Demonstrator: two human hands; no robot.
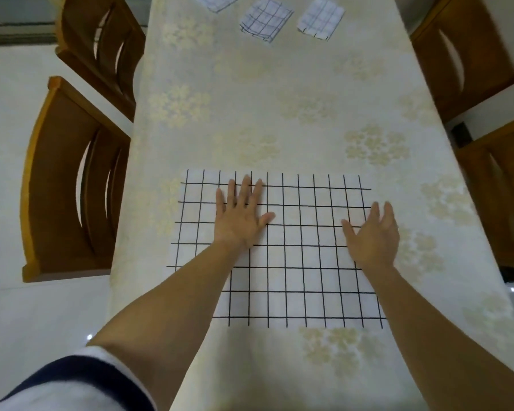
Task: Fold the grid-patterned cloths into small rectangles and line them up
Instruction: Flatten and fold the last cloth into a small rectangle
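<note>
**Caller:** What's nearest on your feed?

**Me:** A dark blue and white sleeve (72, 381) at lower left. Past it I see two bare forearms reaching out over the desk (264, 99), which is covered in pale cream fabric with faint flower prints.

**Caller:** And the task's thing?

**Me:** A large white cloth with a black grid (303, 262) lies spread flat and unfolded on the near half of the desk.

**Caller:** The grips?

**Me:** The left grip (239, 215) lies palm down on the far left part of that cloth, fingers straight and spread, holding nothing. The right grip (371, 235) is at the cloth's right edge, fingers loose, thumb apart, nothing in it. It's blurred, so I can't tell if it touches.

**Caller:** Farther out?

**Me:** At the far end, three small folded grid-patterned cloths lie apart in a rough row. The left folded cloth (217, 1) is cut off by the frame's top, then come the middle folded cloth (266, 19) and the right folded cloth (321, 17). Brown wooden chairs (63, 179) stand along both sides.
</note>
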